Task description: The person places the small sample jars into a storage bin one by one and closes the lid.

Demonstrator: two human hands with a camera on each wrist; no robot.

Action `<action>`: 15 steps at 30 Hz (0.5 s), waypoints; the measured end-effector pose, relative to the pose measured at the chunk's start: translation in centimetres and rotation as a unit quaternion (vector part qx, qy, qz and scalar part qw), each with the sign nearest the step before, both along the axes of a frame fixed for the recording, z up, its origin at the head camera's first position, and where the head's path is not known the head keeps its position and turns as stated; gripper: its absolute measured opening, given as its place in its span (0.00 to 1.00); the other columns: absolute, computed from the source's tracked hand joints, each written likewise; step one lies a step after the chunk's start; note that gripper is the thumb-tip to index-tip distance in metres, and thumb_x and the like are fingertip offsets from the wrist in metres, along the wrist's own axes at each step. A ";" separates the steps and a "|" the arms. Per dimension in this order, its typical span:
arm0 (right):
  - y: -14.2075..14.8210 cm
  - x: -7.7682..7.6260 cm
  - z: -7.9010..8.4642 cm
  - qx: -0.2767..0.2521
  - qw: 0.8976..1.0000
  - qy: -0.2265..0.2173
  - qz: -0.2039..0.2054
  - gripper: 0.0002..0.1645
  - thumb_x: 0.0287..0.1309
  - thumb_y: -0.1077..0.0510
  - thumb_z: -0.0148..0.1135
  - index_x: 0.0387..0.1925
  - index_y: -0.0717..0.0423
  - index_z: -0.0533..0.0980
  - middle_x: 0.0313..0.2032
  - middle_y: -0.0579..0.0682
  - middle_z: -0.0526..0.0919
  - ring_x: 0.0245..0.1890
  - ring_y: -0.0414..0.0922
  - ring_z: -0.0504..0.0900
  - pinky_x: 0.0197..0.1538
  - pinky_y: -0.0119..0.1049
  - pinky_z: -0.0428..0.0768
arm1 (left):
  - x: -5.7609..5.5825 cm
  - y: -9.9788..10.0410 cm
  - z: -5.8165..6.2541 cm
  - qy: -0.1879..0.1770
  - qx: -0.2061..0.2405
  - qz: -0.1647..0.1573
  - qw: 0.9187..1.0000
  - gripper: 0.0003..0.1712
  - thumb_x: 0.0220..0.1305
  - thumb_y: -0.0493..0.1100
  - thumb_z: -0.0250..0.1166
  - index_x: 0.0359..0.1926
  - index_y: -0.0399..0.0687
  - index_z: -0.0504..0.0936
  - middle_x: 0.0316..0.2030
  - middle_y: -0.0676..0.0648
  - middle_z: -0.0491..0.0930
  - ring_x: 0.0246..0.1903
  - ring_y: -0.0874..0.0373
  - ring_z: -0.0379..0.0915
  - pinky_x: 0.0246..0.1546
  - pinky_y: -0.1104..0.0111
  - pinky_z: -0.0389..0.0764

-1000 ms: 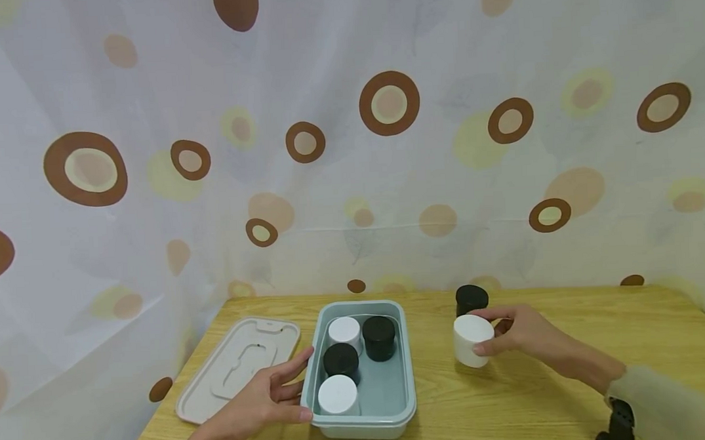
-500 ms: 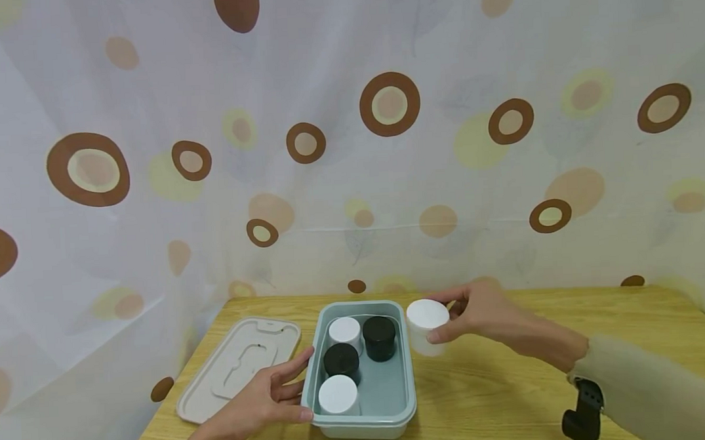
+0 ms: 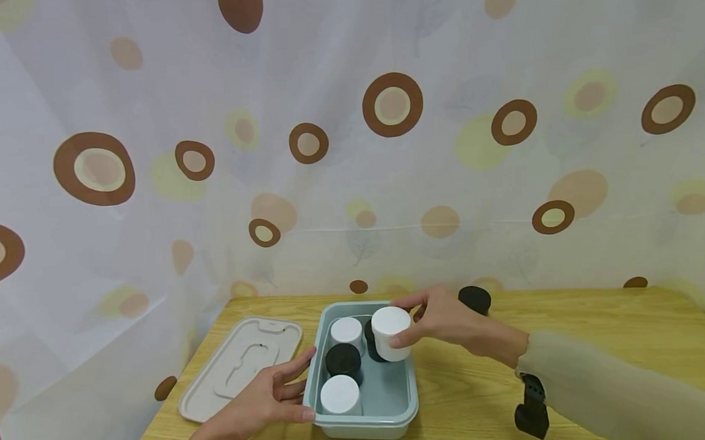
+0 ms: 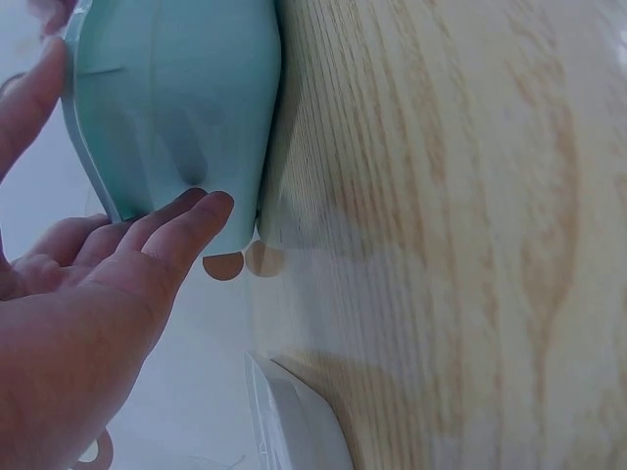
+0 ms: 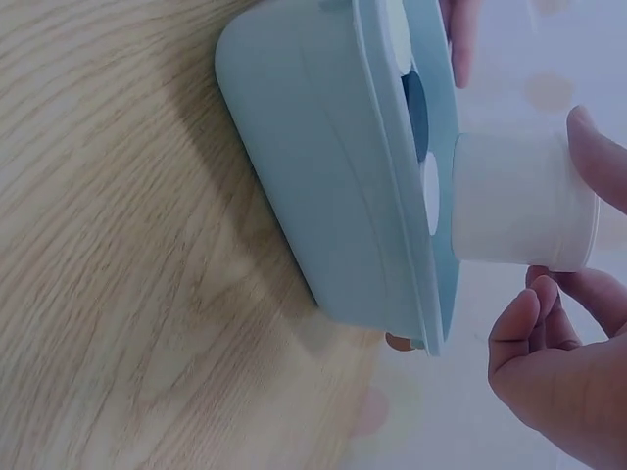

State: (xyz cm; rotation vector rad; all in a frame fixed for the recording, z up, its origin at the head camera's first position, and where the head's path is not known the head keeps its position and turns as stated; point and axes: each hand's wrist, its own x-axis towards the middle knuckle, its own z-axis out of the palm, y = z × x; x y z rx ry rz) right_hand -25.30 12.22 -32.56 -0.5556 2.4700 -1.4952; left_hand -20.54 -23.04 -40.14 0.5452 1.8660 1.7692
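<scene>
My right hand [image 3: 448, 321] pinches a white-lidded jar [image 3: 391, 333] between thumb and fingers. That jar hangs over the right side of a light blue plastic box [image 3: 367, 431]; in the right wrist view its base is right at the rim. My left hand [image 3: 256, 396] rests against the box's left side, its extended fingers touching the outer wall in the left wrist view. Inside the box stand a white jar [image 3: 345, 330] at the back, a black jar [image 3: 343, 359] in the middle and another white jar [image 3: 340, 394] in front. A second black jar [image 3: 372, 345] is partly hidden behind the held one.
A flat pale lid [image 3: 209, 393] lies on the wooden table [image 3: 600, 340], left of the box. Beyond my right wrist stands one more black jar [image 3: 474, 299], partly covered by that arm. A dotted curtain [image 3: 433, 177] hangs behind and to the left.
My right hand has carried the white-lidded jar leftward, from beside the black jar on the table to over the box. My left hand has stayed at the box's side.
</scene>
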 end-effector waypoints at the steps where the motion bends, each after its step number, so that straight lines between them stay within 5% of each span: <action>1: -0.2 -0.1 -0.1 0.003 1.000 0.001 0.001 0.34 0.44 0.54 0.87 0.56 0.54 0.88 0.43 0.49 0.86 0.36 0.51 0.76 0.43 0.42 0.75 | 0.0 0.0 0.0 0.000 0.002 -0.001 1.000 0.56 0.67 0.34 0.73 0.85 0.43 0.48 0.83 0.39 0.43 0.74 0.37 0.59 0.62 0.58 0.78; 15: -2.4 -0.5 -1.9 0.039 0.999 0.001 -0.011 0.33 0.39 0.53 0.90 0.52 0.52 0.89 0.41 0.45 0.87 0.37 0.48 0.77 0.43 0.40 0.75 | 0.0 0.0 0.0 0.003 0.006 -0.002 1.000 0.57 0.65 0.33 0.74 0.84 0.41 0.48 0.83 0.39 0.42 0.75 0.37 0.59 0.63 0.58 0.77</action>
